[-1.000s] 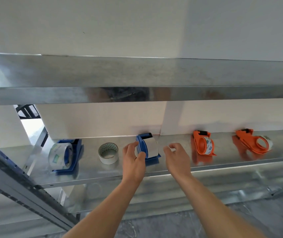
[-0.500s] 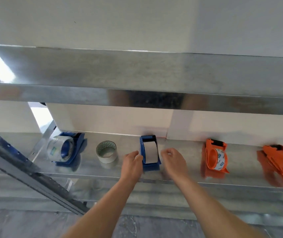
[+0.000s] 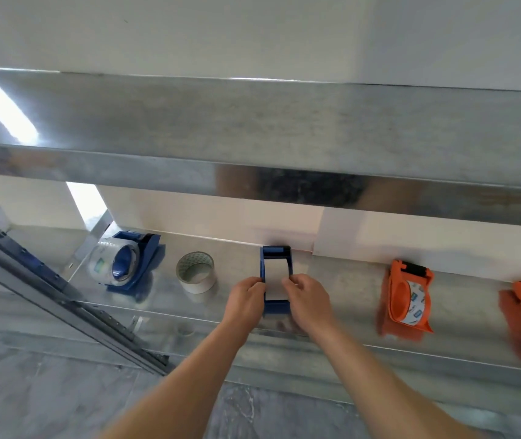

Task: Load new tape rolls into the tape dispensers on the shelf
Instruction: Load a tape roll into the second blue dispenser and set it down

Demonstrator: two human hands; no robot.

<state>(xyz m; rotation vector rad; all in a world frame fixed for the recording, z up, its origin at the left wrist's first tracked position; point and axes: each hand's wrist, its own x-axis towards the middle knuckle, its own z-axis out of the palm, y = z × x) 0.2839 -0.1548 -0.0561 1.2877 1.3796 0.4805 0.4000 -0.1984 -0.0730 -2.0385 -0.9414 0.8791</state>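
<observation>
Gripping blue dispenser from both sides: left hand, right hand, fingers curled on it.

lower shelf: galvanised sheet metal, mottled grey, dull sheen with faint reflections
upper shelf: same mottled metal, front lip mirror-bright
middle dispenser: smooth blue plastic
white roll: matt, paper-like
clear roll: glossy transparent film
loose roll: pale, matt outer face
orange dispenser: smooth plastic, slight shine
wall: matt white
floor: polished grey veined stone
</observation>
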